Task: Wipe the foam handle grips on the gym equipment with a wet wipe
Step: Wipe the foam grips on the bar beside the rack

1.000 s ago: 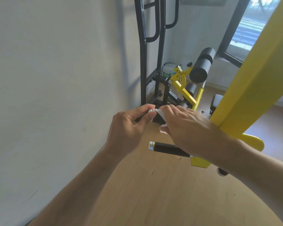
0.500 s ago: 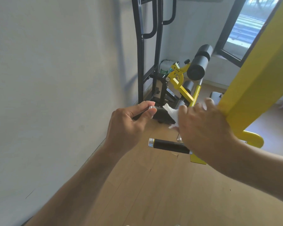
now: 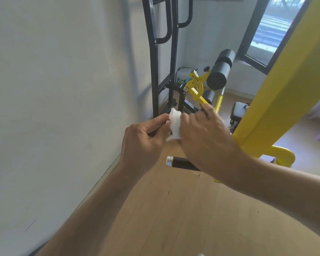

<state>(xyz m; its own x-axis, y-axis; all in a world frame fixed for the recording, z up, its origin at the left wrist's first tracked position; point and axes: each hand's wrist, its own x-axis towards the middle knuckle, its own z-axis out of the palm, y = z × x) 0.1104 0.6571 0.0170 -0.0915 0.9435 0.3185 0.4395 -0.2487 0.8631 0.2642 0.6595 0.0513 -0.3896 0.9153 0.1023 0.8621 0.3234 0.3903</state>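
Head view: wet wipe [image 3: 174, 124] on upper foam handle [image 3: 156, 130].

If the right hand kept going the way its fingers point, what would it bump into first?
Probably the yellow adjuster arm of the bench, which sits just past the right hand and its fingertips. Depth is hard to judge from one view, so it might pass beside it.
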